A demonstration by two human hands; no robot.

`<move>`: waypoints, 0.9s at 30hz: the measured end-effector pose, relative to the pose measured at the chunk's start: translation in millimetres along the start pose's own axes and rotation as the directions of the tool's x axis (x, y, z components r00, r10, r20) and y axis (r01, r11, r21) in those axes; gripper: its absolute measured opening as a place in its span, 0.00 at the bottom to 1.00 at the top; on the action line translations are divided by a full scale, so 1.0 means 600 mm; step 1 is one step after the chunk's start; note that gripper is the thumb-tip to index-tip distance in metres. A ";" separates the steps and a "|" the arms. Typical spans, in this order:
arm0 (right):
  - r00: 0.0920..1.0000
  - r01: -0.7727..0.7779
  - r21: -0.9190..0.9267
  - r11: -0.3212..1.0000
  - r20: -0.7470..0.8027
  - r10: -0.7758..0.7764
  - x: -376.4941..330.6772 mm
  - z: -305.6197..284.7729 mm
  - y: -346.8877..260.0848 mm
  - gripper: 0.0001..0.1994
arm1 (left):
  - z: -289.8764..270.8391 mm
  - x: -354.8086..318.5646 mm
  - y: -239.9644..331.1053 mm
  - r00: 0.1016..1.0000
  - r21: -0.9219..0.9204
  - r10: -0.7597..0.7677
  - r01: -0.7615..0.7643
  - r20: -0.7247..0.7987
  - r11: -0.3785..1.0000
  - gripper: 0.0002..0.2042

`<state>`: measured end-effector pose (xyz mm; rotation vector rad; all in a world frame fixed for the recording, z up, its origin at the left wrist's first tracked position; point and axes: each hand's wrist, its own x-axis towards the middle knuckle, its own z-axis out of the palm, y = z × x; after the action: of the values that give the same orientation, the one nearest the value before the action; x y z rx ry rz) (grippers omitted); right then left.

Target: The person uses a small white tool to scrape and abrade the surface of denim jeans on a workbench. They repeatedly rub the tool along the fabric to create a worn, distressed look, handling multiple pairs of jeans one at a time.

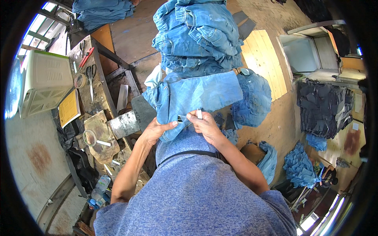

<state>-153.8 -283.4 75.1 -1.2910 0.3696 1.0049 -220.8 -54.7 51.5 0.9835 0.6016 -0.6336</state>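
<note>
A pair of light blue jeans (204,92) lies spread in front of me, one leg stretching to the right. My left hand (154,130) grips its near edge, thumb on top of the denim. My right hand (204,126) is closed beside it, thumb and finger pinched at the cloth by a small dark patch with pale strands (181,118); I cannot tell what that patch is. A short white stick (199,114) pokes up between the right hand's fingers. Beyond the jeans stands a tall pile of folded blue jeans (197,35).
On the left bench lie scissors (91,76), a red-handled tool (86,57), tape rolls (80,80) and white sticks (104,143). A beige appliance (45,84) stands there. Denim bundles (252,98) sit at right; farther right are dark cloth stacks (323,108) and a person (328,176).
</note>
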 end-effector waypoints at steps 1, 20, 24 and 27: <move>0.997 0.055 -0.031 0.998 -0.050 -0.057 -0.001 -0.003 -0.004 0.08 | -0.001 -0.001 0.000 1.000 -0.010 0.002 -0.002 0.000 1.000 0.30; 0.959 -0.137 -0.023 0.990 0.246 0.138 0.016 -0.004 -0.006 0.12 | -0.018 -0.005 0.013 0.996 0.069 -0.012 0.006 0.093 0.998 0.30; 0.975 0.054 -0.216 0.975 0.224 -0.004 0.024 0.005 -0.007 0.11 | -0.024 -0.003 0.015 0.992 0.086 -0.009 -0.001 0.123 0.996 0.30; 0.945 0.277 -0.426 0.861 0.283 -0.164 0.031 0.010 -0.010 0.09 | -0.026 0.000 0.016 0.990 0.107 -0.018 0.003 0.137 0.994 0.30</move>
<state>-140.8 -269.9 67.4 -1.5745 -0.2209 1.0699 -216.5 -37.3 50.1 1.0272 0.4550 -0.7424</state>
